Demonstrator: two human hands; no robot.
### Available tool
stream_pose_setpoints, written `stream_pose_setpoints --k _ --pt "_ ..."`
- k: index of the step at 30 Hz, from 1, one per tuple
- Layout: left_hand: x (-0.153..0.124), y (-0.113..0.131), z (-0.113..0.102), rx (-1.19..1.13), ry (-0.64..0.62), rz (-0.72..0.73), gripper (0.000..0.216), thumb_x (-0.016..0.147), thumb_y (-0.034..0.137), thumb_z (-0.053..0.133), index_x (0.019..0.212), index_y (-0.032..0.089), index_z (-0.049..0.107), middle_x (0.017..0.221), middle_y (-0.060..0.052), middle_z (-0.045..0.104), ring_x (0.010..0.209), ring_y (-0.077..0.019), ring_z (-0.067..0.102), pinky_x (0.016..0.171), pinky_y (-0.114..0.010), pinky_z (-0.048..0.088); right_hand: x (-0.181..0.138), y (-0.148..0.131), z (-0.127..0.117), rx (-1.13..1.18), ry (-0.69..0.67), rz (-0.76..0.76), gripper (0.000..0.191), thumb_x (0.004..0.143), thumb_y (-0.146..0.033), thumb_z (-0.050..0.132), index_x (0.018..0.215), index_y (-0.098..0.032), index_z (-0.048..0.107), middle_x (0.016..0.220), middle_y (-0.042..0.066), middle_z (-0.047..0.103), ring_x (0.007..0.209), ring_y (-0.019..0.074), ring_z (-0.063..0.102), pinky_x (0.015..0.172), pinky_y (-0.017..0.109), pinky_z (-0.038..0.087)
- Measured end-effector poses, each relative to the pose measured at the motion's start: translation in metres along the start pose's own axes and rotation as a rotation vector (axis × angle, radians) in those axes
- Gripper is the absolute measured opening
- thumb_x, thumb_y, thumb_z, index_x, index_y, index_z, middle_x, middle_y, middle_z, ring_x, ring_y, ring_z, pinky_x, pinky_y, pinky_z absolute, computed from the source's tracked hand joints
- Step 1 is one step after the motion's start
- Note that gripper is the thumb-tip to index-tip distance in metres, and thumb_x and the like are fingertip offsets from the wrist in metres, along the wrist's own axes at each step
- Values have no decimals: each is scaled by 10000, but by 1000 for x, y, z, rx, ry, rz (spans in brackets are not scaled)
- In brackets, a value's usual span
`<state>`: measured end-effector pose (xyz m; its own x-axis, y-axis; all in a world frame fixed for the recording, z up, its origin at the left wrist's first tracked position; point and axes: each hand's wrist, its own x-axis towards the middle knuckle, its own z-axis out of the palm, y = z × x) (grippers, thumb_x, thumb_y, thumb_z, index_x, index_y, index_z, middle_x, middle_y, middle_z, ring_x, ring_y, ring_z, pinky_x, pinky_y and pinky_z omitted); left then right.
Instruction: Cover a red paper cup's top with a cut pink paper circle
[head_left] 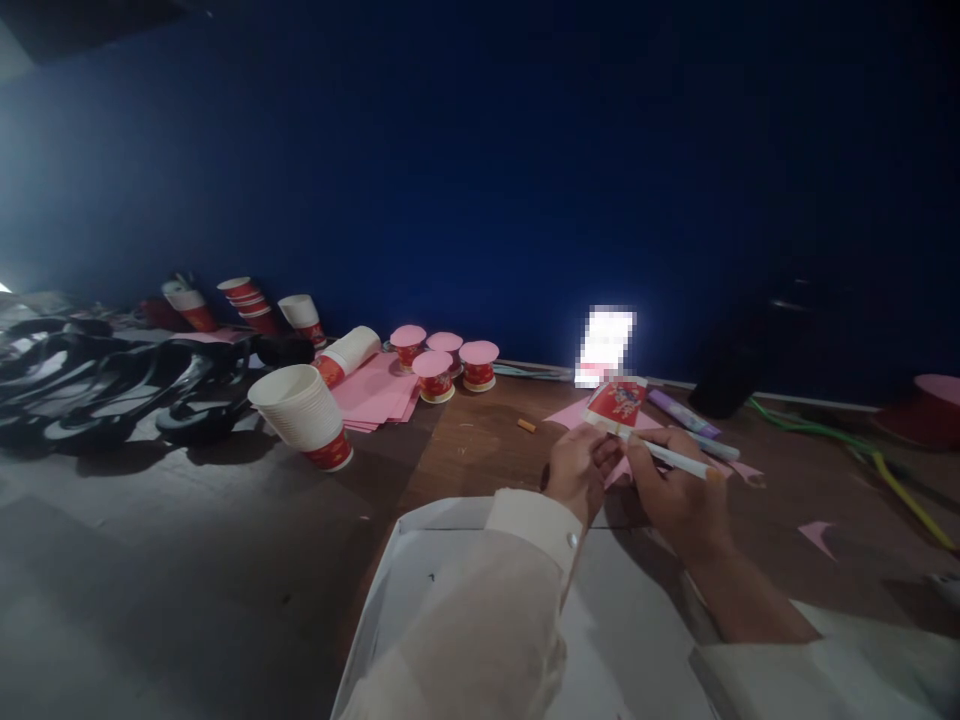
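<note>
My left hand [576, 468] is closed around the lower end of a red and white paper cup [619, 402] with a printed pattern. In my right hand [679, 505] is a slim white marker [675, 457] with an orange end, its other end pointing at the cup close to my left fingers. Whether the marker touches the cup I cannot tell. Pink paper scraps [568, 412] lie under and around the cup. Just behind my right hand rest a purple tube [681, 412] and a pale capped pen [716, 446].
A small orange cap [526, 426] lies on the brown table. Several red cups topped with pink discs [433, 364] stand left, near pink sheets [381, 392] and a leaning cup stack [298, 412]. Black headset-like items [199, 420] fill the far left. A bright phone-like screen [604, 342] stands behind.
</note>
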<state>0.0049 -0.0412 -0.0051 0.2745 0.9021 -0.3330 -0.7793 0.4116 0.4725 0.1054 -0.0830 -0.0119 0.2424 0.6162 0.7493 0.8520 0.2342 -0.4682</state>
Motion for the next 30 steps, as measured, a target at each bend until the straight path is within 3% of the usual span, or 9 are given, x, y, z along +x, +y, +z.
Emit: stream_pose_setpoints --k 4,11,18,24,30 --pt "1 -2 -1 -44 4 41 165 718 156 786 798 150 641 766 -35 678 722 -143 670 826 -300 549 1 -10 -5 29 91 -41 214 940 -370 576 916 -198 701 857 76 737 788 228 684 744 356 517" --pt "15 -11 -9 -158 -39 85 69 769 112 712 792 132 650 802 -36 668 734 -109 632 786 -242 545 -2 -9 -3 40 133 -62 204 961 -356 589 982 -193 708 929 80 741 861 231 692 824 365 526" --pt "14 -9 -7 -89 51 112 184 719 100 751 660 127 579 583 53 467 512 -40 419 508 -145 348 -4 -9 0 68 64 -58 201 968 -360 576 999 -206 701 949 86 747 886 251 688 846 408 527" --pt "5 -6 -4 -141 -34 93 84 724 34 691 733 109 656 694 -9 609 630 -70 569 649 -160 480 -5 -11 1 88 36 -32 248 971 -414 567 1012 -206 697 954 98 744 892 252 687 849 413 527" --pt "6 -5 -2 -185 26 40 165 806 27 607 676 128 622 680 -28 616 632 -91 614 680 -186 532 -5 -12 2 99 20 -4 269 973 -435 564 1015 -212 708 958 86 750 873 243 685 830 400 525"
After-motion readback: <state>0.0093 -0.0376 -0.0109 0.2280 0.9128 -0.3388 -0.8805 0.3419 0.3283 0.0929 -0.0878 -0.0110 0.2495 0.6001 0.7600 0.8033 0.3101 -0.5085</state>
